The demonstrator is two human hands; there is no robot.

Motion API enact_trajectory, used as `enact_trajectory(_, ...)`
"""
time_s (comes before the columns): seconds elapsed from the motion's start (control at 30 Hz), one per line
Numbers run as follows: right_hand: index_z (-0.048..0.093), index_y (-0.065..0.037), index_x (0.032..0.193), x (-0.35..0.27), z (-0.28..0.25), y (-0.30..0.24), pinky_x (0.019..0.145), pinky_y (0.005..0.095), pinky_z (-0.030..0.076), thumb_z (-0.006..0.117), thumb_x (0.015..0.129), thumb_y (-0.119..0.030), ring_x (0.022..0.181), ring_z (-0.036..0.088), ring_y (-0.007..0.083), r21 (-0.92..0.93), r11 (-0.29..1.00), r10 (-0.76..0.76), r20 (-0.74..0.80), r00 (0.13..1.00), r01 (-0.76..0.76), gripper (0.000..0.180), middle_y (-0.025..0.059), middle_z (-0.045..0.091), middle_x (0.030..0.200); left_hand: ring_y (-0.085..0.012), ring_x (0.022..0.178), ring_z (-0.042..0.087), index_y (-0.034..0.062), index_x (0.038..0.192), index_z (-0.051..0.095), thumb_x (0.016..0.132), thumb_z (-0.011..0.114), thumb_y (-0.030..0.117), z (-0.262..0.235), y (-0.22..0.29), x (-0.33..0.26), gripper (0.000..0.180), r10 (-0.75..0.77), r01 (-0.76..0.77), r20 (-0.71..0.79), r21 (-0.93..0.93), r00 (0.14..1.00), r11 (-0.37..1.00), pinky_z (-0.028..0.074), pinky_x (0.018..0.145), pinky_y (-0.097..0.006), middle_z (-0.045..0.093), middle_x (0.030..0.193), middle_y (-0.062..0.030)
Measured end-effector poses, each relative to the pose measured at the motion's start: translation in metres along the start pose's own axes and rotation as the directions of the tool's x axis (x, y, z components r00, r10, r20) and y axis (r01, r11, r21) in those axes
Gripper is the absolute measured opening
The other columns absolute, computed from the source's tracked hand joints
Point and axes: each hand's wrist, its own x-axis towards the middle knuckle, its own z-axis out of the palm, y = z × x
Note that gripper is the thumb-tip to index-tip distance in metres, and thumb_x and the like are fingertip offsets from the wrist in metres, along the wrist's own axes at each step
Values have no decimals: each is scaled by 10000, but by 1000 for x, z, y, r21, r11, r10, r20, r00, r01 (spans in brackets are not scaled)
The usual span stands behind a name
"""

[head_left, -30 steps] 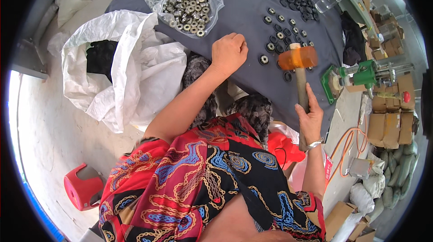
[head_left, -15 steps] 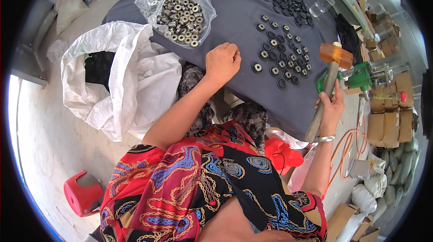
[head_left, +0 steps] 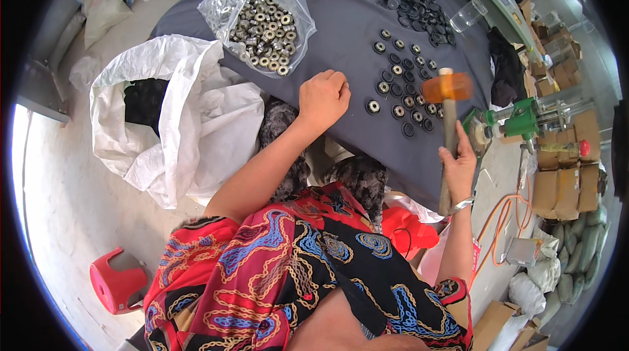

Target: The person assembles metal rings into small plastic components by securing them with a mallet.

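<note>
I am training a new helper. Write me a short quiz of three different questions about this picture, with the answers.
1. True or false: the right hand holds the mallet by its wooden handle.
2. What fills the clear plastic bag? A) shiny metal rings B) black discs C) orange cord
3. Fill in: the left hand rests as a loose fist on the ___ cloth.

Key
1. True; the orange head is raised above the small round parts laid in rows.
2. A
3. grey
</note>
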Motion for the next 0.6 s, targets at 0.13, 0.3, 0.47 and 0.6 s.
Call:
enact_trajectory(0.13, 448, -31, 1383, 38, -16, -21, 511, 223, 451, 658, 774, 23, 582, 526, 76, 122, 987, 123, -114, 986, -109, 647, 30, 607, 788, -300, 655, 602, 62, 720, 583, 755, 620, 95, -3, 2, 1, 61, -3, 3, 11, 6, 1000, 1000, 475, 571, -415, 586, 689, -85)
enact_trajectory(0.3, 549, 50, 1089, 111, -28, 22, 456, 261, 472, 682, 775, -17, 541, 573, 121, 376, 893, 301, -87, 950, -248, 348, 49, 595, 699, -306, 675, 598, 58, 717, 566, 756, 615, 94, -1, 1, -1, 73, 21, -22, 9, 16, 1000, 1000, 474, 577, -429, 577, 704, -90)
enact_trajectory(0.47, 571, 28, 831, 177, -31, 85, 438, 285, 471, 652, 764, -4, 511, 578, 158, 411, 857, 377, -92, 922, -309, 110, 74, 593, 658, -308, 655, 591, 61, 715, 571, 756, 616, 79, -2, 4, 3, 64, 13, -12, 30, -12, 999, 1000, 462, 561, -422, 570, 681, -92)
enact_trajectory(0.6, 586, 35, 751, 212, -30, 116, 458, 306, 480, 645, 755, -37, 512, 582, 178, 362, 879, 371, -111, 922, -310, 94, 93, 591, 625, -299, 650, 591, 62, 713, 570, 752, 618, 71, -3, 2, 1, 63, 11, -11, 12, -1, 1000, 1000, 463, 553, -416, 571, 677, -85)
